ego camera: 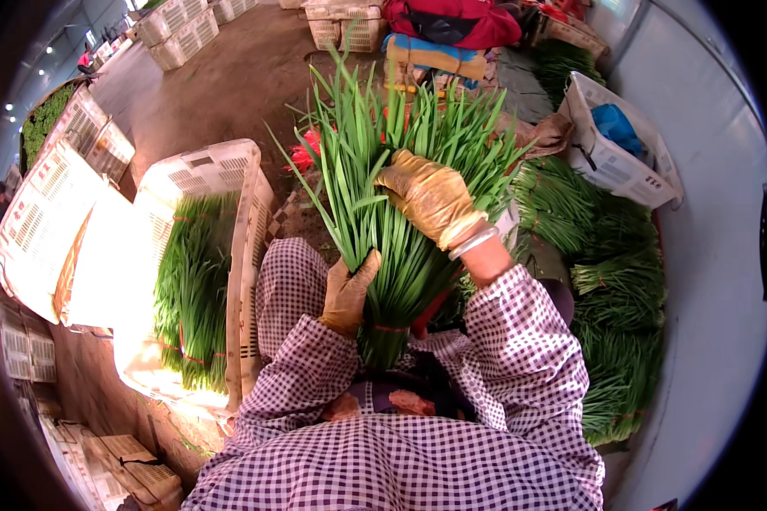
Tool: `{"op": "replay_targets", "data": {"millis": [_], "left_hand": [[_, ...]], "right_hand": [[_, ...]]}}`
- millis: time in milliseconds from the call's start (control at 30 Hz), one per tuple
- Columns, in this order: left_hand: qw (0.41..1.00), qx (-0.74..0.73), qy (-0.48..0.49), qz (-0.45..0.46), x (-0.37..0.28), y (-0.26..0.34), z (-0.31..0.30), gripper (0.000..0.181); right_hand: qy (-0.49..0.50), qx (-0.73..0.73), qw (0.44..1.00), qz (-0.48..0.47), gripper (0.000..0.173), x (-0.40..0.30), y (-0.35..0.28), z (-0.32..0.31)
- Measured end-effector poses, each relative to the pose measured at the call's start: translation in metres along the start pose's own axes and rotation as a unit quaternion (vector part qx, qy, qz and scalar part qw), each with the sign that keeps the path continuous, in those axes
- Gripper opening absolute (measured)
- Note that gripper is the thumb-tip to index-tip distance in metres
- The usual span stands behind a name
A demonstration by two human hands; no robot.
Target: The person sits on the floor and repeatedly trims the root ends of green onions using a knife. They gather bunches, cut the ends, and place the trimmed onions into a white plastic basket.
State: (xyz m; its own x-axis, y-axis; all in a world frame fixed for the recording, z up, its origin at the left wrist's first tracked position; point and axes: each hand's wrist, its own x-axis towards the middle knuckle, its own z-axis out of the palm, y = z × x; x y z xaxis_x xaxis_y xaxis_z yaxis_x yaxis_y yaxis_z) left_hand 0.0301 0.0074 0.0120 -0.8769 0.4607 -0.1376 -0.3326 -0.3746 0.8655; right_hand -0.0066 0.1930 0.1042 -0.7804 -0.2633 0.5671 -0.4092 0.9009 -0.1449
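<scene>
A large bundle of green leafy stalks, apparently Chinese chives [399,268], stands over my lap, with a red band round its lower end. Gripping its left side low down is my left hand [348,294], in a yellowish glove with the thumb on the leaves. My right hand [425,195], gloved alike, reaches across the upper leaves with its fingers curled into them; whether it pinches any leaf is hidden. Loose leaf tips fan out above and beside both hands. A silver-coloured bangle [473,243] circles the right wrist.
At left, a white plastic crate [246,255] holds banded bundles. More green bundles [620,319] lie piled at right beside a pale wall [697,274]. A white crate with a blue item [620,172] stands above them. Stacked crates [179,38] and a red bag [454,22] are farther off.
</scene>
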Motion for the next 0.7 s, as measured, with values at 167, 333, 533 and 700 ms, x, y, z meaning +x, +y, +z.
{"op": "replay_targets", "data": {"millis": [167, 333, 533, 700], "left_hand": [[1.0, -0.006, 0.003, -0.012, -0.001, 0.0, -0.001, 0.031], [1.0, -0.002, 0.009, -0.015, -0.001, 0.002, 0.0, 0.03], [1.0, 0.004, 0.002, -0.008, 0.001, -0.003, -0.004, 0.03], [1.0, -0.005, 0.005, -0.021, -0.001, 0.004, 0.002, 0.029]], "right_hand": [[-0.033, -0.09, 0.995, -0.036, 0.015, -0.001, 0.003, 0.005], [0.004, -0.104, 0.991, -0.078, 0.012, -0.006, 0.004, 0.003], [-0.03, -0.046, 0.995, -0.084, 0.009, -0.01, -0.003, 0.011], [-0.036, -0.147, 0.98, -0.131, 0.008, -0.011, -0.01, 0.01]]}}
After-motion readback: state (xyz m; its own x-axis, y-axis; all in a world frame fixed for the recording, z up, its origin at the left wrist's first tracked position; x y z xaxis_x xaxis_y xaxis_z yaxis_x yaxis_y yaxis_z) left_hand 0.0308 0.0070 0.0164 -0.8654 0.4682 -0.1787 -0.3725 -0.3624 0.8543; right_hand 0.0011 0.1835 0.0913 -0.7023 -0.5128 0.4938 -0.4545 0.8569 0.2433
